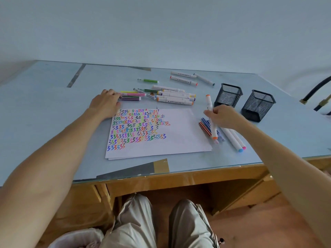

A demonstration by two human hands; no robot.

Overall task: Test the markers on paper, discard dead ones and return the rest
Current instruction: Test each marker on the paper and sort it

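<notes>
The right hand (pixel 221 117) has its grip clamped on a white marker with orange caps (pixel 211 116), fingers curled round the barrel near its middle; the marker stands steeply tilted, its lower cap down by the right edge of the paper (pixel 179 133). Under and beside that hand lie thin striped markers (pixel 205 128) and two white markers with blue and pink ends (pixel 234 140).

The left hand (pixel 105 102) rests on the tabletop (pixel 44 104) at the paper's upper left corner, its fingers reaching onto the ends of a small cluster of thin striped markers (pixel 132 96); whether its grip pinches one I cannot tell. Just right of that cluster sits a pile of white double-ended markers (pixel 174 97).

The paper carries rows of coloured squiggles (pixel 138 127) over its left half. Farther back lie a green marker (pixel 149 80) and three more white markers (pixel 189 79). Two black mesh pen holders (pixel 228 95) stand to the right, beyond the right hand.
</notes>
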